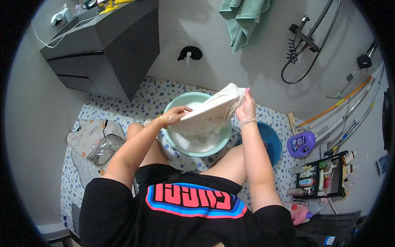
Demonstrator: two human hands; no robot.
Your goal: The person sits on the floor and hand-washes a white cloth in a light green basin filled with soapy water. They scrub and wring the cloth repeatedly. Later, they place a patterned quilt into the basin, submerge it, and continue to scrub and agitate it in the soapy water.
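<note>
A wet cream-white cloth (212, 108) is stretched between my two hands over a pale green basin (169, 103). My right hand (246, 108) grips its upper right corner, raised above the basin's right rim. At the cloth's lower left edge, my left hand (177, 115) has its fingers closed on the fabric, just inside the basin's left rim. The cloth's lower part hangs down to the sudsy water (197, 142). What kind of garment or linen it is, I cannot tell.
A blue bucket (275, 144) stands right of the basin, partly behind my right forearm. Further right are a purple detergent bottle (301, 144), mop handles (338, 105) and a black rack (321, 179) of bottles. A dark cabinet (103, 53) stands at the far left. A patterned bag (88, 133) lies on the left floor.
</note>
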